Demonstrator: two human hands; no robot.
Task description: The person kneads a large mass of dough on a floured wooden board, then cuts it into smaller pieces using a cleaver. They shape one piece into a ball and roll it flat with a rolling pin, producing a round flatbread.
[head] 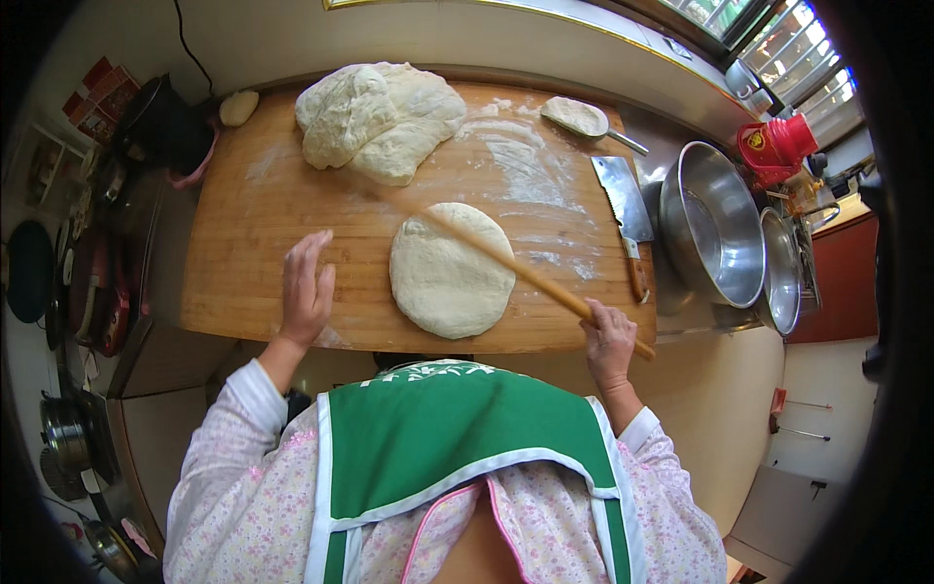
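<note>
My right hand (611, 339) grips a long wooden rolling pin (536, 281) near its lower end. The pin slants up and left across a flattened round of dough (452, 292); whether it touches the dough I cannot tell, and its far end is blurred. To the left of the round, my left hand (305, 285) holds nothing, thumb apart from the fingers, over the wooden board (241, 219). A large lump of dough (379, 120) sits at the board's back, just beyond the pin's far end.
At the board's right lie a cleaver (624, 201) and a metal scoop of flour (576, 117). Loose flour (529, 168) dusts the wood. Steel bowls (715, 226) stand beyond the right edge. A small dough piece (238, 108) rests by the back left corner, near a dark pot (164, 124).
</note>
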